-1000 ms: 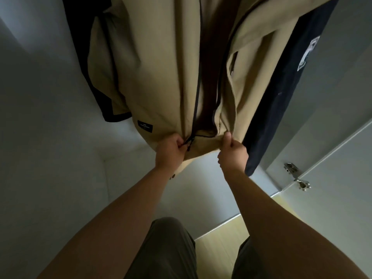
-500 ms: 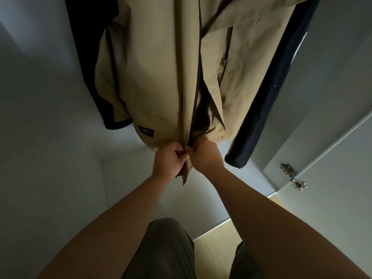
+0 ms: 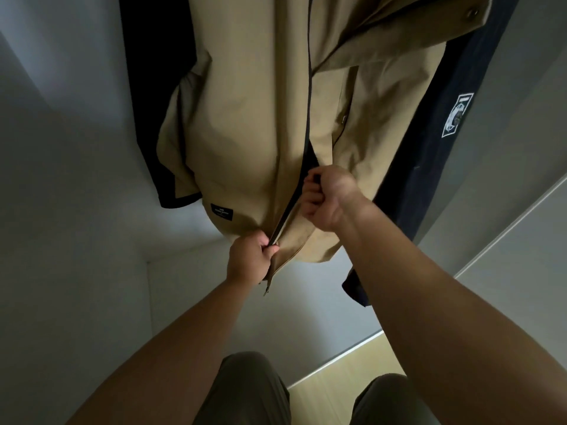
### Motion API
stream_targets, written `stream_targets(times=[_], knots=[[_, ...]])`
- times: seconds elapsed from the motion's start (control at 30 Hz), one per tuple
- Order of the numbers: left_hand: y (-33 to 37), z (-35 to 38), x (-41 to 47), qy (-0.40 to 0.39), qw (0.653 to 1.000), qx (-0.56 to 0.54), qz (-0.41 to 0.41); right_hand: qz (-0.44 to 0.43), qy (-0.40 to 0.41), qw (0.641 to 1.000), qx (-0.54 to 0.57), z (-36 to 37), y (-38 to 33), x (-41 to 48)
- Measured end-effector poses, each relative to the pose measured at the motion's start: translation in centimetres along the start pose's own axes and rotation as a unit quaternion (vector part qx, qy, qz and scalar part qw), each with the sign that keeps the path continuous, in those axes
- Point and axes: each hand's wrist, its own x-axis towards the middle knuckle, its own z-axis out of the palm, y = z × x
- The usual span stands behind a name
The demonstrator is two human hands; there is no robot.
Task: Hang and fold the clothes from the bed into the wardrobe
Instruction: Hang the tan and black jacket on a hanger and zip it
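The bottom hem of the hanging tan cotton jacket [image 3: 245, 118] is pinched at the zipper's lower end by the left hand [image 3: 250, 256], fingers closed tight on the fabric. Just above, at the jacket's front opening, the right hand [image 3: 329, 196] is curled into a fist around the zipper edge. Behind the jacket, a dark navy garment with a white patch [image 3: 441, 142] is hung inside the grey-walled wardrobe [image 3: 76, 148].

The person is wearing olive-green trousers [image 3: 245, 391], showing at six o'clock; both forearms are showing bare, no sleeves reaching them.
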Motion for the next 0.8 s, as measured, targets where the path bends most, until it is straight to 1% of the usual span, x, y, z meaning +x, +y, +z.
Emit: stream_targets(times=[0.07, 0.13, 0.2, 0.23, 0.3, 0.4, 0.47, 0.57, 0.6, 0.7, 0.73, 0.8], knots=[[0.4, -0.3, 0.5, -0.023, 0.999, 0.019, -0.016, -0.061, 0.016, 0.998, -0.027, 0.7, -0.6, -0.5], [1.9, -0.8, 1.3, -0.031, 0.999, 0.024, -0.017, -0.109, 0.036, 0.988, -0.106, 0.9, 0.2, -0.7], [4.3, -1.4, 2.1, 0.006, 1.000, -0.010, 0.022, -0.121, 0.028, 0.976, -0.180, 0.8, 1.1, -0.7], [5.4, -1.8, 2.6, 0.026, 0.998, -0.022, 0.045, -0.120, 0.018, 0.972, -0.200, 0.8, 1.3, -0.7], [6.8, -2.3, 3.8, 0.041, 0.996, -0.016, 0.081, -0.115, 0.000, 0.971, -0.207, 0.9, 1.2, -0.7], [6.7, -2.5, 4.7, 0.054, 0.992, 0.027, 0.107, -0.097, -0.018, 0.978, -0.186, 1.5, 0.6, -1.1], [6.2, -2.4, 4.8, 0.069, 0.992, 0.029, 0.099, -0.106, -0.025, 0.982, -0.156, 2.4, -1.1, -1.7], [6.1, -2.7, 4.9, 0.063, 0.995, 0.035, 0.073, -0.159, -0.049, 0.981, -0.097, 4.6, -5.5, -3.5], [6.1, -2.9, 5.1, 0.055, 0.996, 0.041, 0.062, -0.175, -0.056, 0.979, -0.092, 5.3, -6.8, -4.1], [7.6, -4.2, 5.8, 0.042, 0.998, 0.016, 0.054, -0.188, -0.051, 0.970, -0.145, 6.2, -7.9, -5.3], [8.6, -4.8, 6.2, 0.060, 0.996, -0.012, 0.068, -0.181, -0.049, 0.968, -0.165, 6.2, -7.7, -5.3], [10.9, -6.4, 7.4, 0.130, 0.983, -0.069, 0.112, -0.169, -0.051, 0.968, -0.179, 6.1, -7.3, -5.3]])
